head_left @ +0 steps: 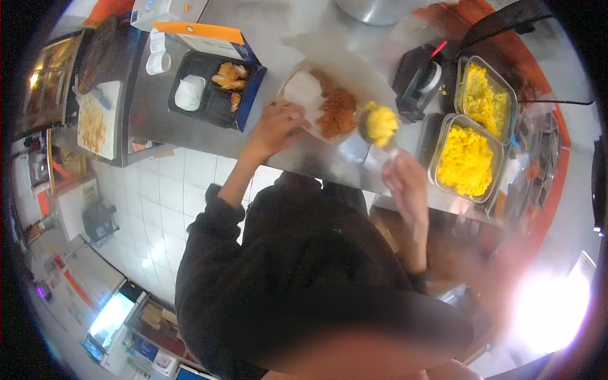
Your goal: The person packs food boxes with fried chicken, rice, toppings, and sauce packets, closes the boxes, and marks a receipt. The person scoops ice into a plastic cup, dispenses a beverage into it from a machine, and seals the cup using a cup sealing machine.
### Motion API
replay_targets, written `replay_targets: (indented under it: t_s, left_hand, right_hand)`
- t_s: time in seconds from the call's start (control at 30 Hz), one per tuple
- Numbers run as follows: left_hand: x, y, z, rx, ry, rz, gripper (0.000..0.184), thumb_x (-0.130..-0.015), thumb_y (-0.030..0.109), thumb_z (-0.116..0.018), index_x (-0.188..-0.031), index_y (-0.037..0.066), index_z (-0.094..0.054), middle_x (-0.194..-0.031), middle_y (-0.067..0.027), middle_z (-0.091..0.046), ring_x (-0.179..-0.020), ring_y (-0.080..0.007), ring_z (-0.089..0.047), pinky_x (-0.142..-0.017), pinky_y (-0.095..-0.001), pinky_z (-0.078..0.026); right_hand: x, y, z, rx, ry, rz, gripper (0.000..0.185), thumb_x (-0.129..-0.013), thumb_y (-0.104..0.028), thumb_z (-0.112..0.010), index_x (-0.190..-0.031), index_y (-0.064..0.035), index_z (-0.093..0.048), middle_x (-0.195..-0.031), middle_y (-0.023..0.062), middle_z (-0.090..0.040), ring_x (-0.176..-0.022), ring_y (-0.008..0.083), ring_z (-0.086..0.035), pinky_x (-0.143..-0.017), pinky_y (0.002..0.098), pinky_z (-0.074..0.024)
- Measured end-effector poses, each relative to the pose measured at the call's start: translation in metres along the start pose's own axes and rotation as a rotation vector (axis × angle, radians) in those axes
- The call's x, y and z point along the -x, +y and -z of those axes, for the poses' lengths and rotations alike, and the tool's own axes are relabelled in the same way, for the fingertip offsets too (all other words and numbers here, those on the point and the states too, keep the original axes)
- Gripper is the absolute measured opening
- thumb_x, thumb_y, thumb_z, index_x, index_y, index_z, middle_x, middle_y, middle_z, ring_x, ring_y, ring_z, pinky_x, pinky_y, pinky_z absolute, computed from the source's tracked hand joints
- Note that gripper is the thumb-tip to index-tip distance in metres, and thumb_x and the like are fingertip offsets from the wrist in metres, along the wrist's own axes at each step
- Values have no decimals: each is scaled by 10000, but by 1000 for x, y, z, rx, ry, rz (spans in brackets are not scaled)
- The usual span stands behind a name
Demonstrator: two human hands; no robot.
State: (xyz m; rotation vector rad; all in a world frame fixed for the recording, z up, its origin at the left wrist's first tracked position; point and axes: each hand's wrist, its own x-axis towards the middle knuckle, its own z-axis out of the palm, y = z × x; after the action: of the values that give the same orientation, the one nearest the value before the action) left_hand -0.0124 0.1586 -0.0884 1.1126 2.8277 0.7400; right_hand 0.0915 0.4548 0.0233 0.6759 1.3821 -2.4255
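My right hand (405, 180) is closed around the handle of a serving spoon (363, 126), blurred by motion. The spoon carries a heap of yellow, crumbly food (382, 124), just right of a round plate (352, 101). On the plate lie a white mound like rice (303, 90) and a reddish-brown, saucy food (337, 113). My left hand (278, 125) has its fingers curled at the plate's near left rim, gripping it. To the right, two clear tubs (433, 166) (461, 88) hold more of the yellow food.
An open black tray box (183, 63) with browned food pieces and a white wrapped lump stands left on the steel counter (209, 130). A black device (415, 79) sits behind the spoon. A cutting board (107, 111) lies far left, and a metal pot (370, 9) stands at the back.
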Motion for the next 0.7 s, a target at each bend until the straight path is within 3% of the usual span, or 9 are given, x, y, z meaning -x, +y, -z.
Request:
replay_targets:
  t_s: [0.07, 0.13, 0.17, 0.23, 0.3, 0.37, 0.5, 0.6, 0.7]
  left_hand:
    - [-4, -3, -10, 28, 46, -17, 173, -749, 279, -696, -910, 227, -660, -1065, 27, -581, -1117, -204, -486, -915, -485, -289]
    - [-9, 0, -18, 57, 95, -37, 136, -755, 288, -690, -877, 234, -664, -1030, 42, -591, -1094, -185, -500, -878, -475, -292]
    - [-8, 5, -21, 91, 143, -9, 124, -749, 285, -696, -852, 224, -663, -995, 47, -584, -1056, -169, -505, -891, -464, -266]
    - [-6, 17, -25, 137, 183, 8, 113, -744, 282, -701, -827, 215, -662, -960, 53, -578, -1019, -153, -511, -904, -453, -241]
    - [-6, 26, -27, 108, 168, 73, 94, -749, 280, -686, -823, 222, -670, -935, 68, -574, -967, -148, -514, -846, -434, -247]
    - [-8, 28, -27, 157, 173, 79, 81, -757, 290, -674, -807, 226, -673, -911, 76, -571, -948, -138, -510, -807, -428, -246]
    - [-11, 30, -34, 158, 179, 135, 104, -781, 301, -659, -840, 215, -670, -939, 68, -581, -987, -142, -513, -828, -450, -258]
    - [-12, 35, -24, 172, 145, 163, 136, -768, 295, -678, -863, 199, -675, -932, 57, -583, -979, -149, -512, -833, -445, -259]
    - [-18, 50, -2, 226, 133, 210, 146, -784, 244, -673, -909, 170, -673, -949, 18, -596, -1005, -182, -515, -876, -439, -286]
  right_hand:
    - [-25, 30, -8, 10, -24, 4, 348, -970, -154, -485, -1254, 46, -497, -796, 96, -611, -685, 129, -556, -654, 256, -457]
    - [-50, 49, -12, 952, 180, 420, 453, -922, -65, -510, -1345, 52, -397, -867, 117, -582, -714, 183, -537, -676, 322, -461]
    - [-65, 57, -8, 956, 196, 423, 453, -922, -65, -510, -1345, 52, -397, -867, 117, -582, -714, 183, -537, -676, 322, -461]
    - [-85, 72, 1, 1916, 247, 851, 479, -943, -83, -464, -1402, -9, -351, -893, 189, -539, -772, 293, -534, -675, 405, -449]
    - [-88, 78, 2, 1858, 248, 806, 488, -927, -19, -444, -1407, -47, -360, -997, 226, -515, -851, 321, -527, -698, 404, -439]
    - [-85, 74, -1, 1908, 235, 645, 735, -752, 64, -536, -1439, -40, -294, -969, 159, -486, -863, 284, -518, -754, 376, -457]
    - [-85, 70, 12, 1657, 162, 559, 654, -801, 46, -531, -1421, -51, -347, -950, 155, -481, -847, 289, -522, -757, 353, -454]
    - [-60, 36, -17, 1376, 175, 624, 484, -883, -9, -517, -1360, -46, -447, -938, 121, -508, -847, 233, -532, -767, 323, -449]
    - [-31, -10, -28, 438, 283, 481, 333, -942, -150, -535, -1246, -15, -553, -872, 40, -561, -831, 125, -520, -741, 286, -442]
